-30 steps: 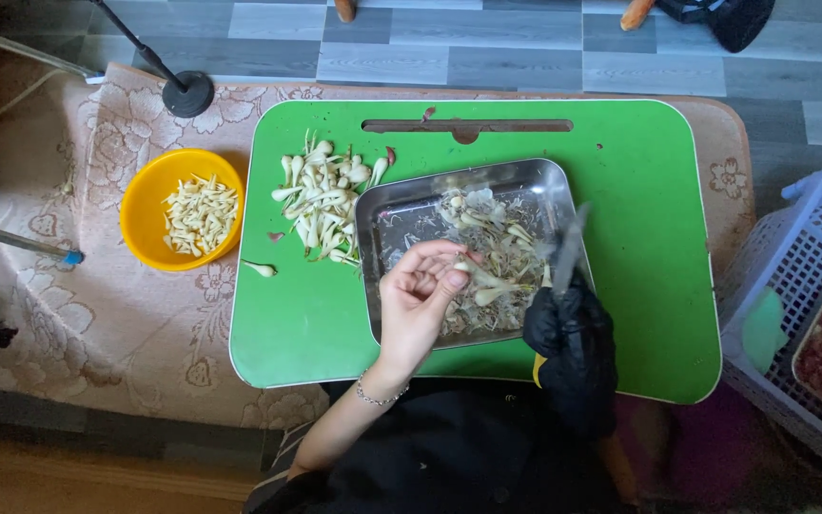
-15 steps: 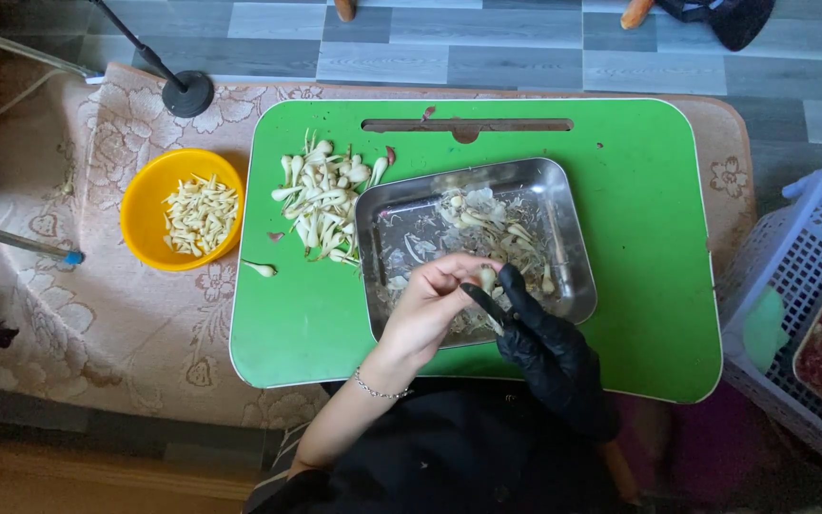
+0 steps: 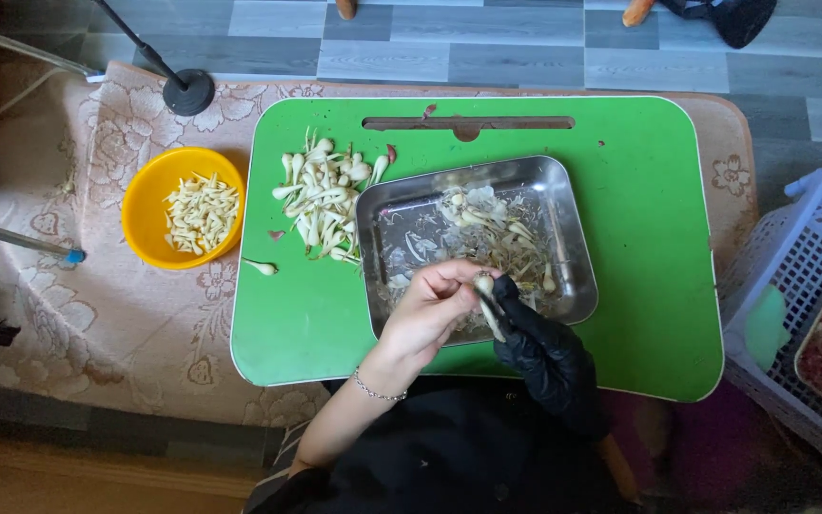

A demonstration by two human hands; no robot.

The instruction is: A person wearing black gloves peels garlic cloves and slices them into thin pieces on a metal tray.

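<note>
Bulb: one small pale bulb sat between the two hands, over the near edge of the metal tray.
Left hand: bare left hand, w/ a thin bracelet at the wrist, was curled, fingertips pinched on the bulb.
Right hand: black-gloved right hand met the left at the bulb; fingers closed on a small knife, blade against the bulb. Exact grip on the handle couldn't be made out.
Hands together: touching at the bulb, just above the tray's near rim.
Tray: one rectangular steel tray in the middle of the green board, holding a loose litter of papery skins, roots & a few untrimmed bulbs; too tangled to count.
Pile: unpeeled bulbs w/ stalks lay heaped on the board just left of the tray, approx. two dozen, exact count not clear. One stray bulb lay apart near the board's left edge.
Bowl: one yellow bowl on the patterned cloth, left of the board, held peeled pale pieces, many, uncounted.
Basket: one white plastic basket stood at far right, well apart from the hands, w/ a tray of reddish stuff inside, partly out of view.
Count: 2 hands, 1 knife, 1 tray, 1 bowl, 1 board, 1 basket.
</note>
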